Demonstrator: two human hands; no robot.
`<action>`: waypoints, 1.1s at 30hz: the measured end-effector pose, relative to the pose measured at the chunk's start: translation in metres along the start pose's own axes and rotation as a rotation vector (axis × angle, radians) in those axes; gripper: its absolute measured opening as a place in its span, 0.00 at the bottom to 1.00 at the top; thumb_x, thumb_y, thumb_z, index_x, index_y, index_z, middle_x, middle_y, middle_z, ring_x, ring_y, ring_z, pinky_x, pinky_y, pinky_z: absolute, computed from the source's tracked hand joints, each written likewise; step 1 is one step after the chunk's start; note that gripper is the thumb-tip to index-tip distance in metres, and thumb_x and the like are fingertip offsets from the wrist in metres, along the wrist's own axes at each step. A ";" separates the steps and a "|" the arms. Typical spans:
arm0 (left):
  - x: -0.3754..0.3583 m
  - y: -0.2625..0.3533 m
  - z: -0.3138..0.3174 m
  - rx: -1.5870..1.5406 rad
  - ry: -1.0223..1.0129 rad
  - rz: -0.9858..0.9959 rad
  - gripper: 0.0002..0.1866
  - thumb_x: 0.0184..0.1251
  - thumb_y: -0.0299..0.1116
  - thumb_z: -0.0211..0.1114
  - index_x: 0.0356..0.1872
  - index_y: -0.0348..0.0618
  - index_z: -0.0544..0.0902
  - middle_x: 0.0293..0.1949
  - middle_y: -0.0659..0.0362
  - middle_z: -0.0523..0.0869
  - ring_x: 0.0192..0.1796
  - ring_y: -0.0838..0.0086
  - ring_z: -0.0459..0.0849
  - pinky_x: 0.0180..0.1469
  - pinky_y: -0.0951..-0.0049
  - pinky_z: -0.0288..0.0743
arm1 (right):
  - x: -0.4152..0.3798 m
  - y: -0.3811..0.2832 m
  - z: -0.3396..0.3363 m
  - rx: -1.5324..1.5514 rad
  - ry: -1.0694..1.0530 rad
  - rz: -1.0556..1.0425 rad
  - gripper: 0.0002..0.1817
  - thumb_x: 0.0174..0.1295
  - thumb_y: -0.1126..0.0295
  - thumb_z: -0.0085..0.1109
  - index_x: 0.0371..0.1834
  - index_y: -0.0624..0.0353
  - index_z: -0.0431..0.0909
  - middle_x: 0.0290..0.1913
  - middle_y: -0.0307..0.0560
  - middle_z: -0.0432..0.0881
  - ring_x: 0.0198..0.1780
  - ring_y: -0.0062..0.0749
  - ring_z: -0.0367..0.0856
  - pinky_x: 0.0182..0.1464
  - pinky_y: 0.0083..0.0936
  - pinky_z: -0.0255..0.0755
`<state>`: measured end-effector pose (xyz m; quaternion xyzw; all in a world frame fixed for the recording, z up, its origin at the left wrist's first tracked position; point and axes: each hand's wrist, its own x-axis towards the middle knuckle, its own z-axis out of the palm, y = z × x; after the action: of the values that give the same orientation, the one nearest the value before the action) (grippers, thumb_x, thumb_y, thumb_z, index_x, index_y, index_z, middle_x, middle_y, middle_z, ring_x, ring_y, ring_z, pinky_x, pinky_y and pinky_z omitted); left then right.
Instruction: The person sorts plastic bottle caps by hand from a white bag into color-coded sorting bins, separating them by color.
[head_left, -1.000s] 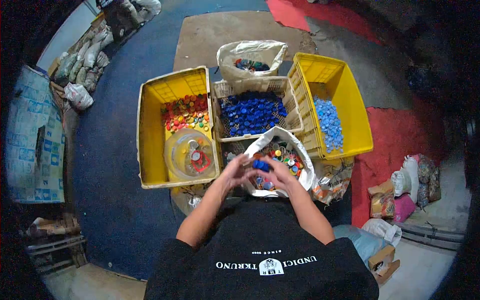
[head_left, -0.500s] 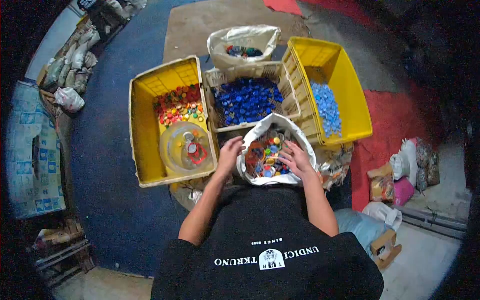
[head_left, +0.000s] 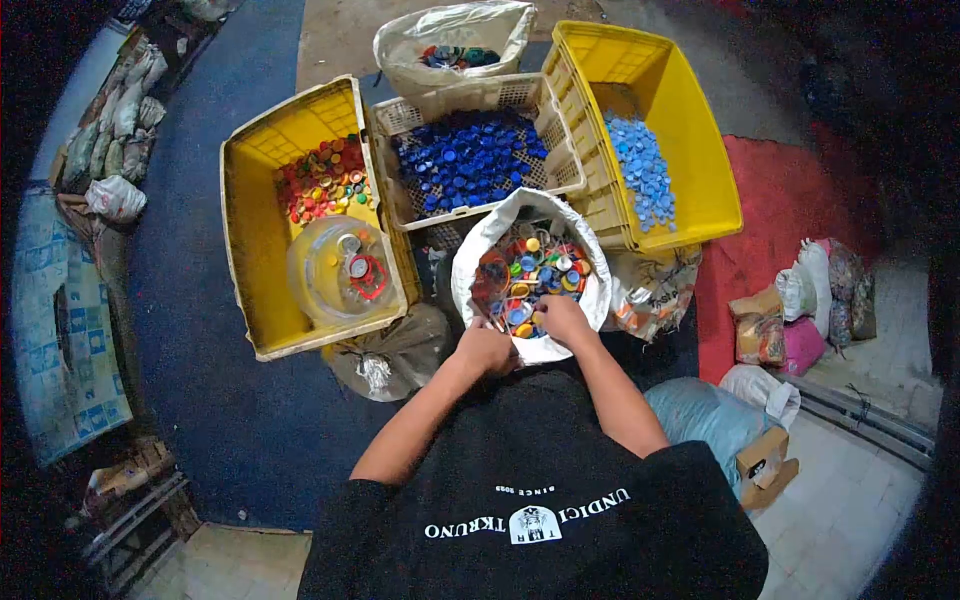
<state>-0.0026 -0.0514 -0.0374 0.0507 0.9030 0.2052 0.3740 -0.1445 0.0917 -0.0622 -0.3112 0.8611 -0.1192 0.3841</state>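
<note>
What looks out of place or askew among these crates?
The right yellow crate seems tilted: its light blue caps bunch toward its left side. A clear round container sits inside the left yellow crate, beside loose caps.

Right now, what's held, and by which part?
Left hand seems to grip the open white sack by its near rim; whether right hand holds anything can't be told.

Off to my left, filled sacks (head_left: 118, 120) lie in a row with a white bag (head_left: 116, 199) at their near end, and closer to me come a blue-and-white patterned sheet (head_left: 90, 330) and a slatted rack (head_left: 135, 530). Over on my right, a pink bag (head_left: 802, 345) sits among other stuffed bags (head_left: 757, 328) by the red mat (head_left: 765, 190). Nearer me are a big pale blue bag (head_left: 700, 420), a carton (head_left: 765, 462) and metal rails (head_left: 860, 410).
</note>
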 end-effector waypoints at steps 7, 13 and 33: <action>-0.031 0.006 -0.005 -0.262 0.202 -0.059 0.19 0.67 0.51 0.54 0.35 0.50 0.87 0.34 0.53 0.87 0.44 0.61 0.85 0.61 0.57 0.62 | 0.009 -0.039 0.014 -0.177 0.012 -0.097 0.18 0.51 0.56 0.62 0.38 0.57 0.84 0.35 0.53 0.85 0.39 0.49 0.84 0.43 0.41 0.77; -0.021 0.007 -0.018 -0.342 0.302 -0.306 0.14 0.64 0.44 0.56 0.45 0.54 0.85 0.33 0.51 0.87 0.44 0.55 0.85 0.47 0.54 0.77 | -0.005 -0.026 0.027 -0.169 0.115 -0.095 0.13 0.54 0.60 0.59 0.33 0.57 0.84 0.36 0.54 0.82 0.40 0.49 0.83 0.43 0.42 0.77; 0.085 -0.002 -0.032 -0.273 0.742 -0.304 0.08 0.54 0.34 0.63 0.35 0.50 0.84 0.36 0.57 0.84 0.34 0.59 0.86 0.33 0.57 0.80 | 0.004 0.042 0.013 0.931 0.274 0.250 0.12 0.65 0.65 0.52 0.44 0.62 0.72 0.39 0.56 0.81 0.42 0.42 0.82 0.40 0.34 0.74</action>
<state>-0.0856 -0.0429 -0.0739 -0.2107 0.9381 0.2698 0.0527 -0.1559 0.1227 -0.0921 0.0176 0.7898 -0.4836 0.3769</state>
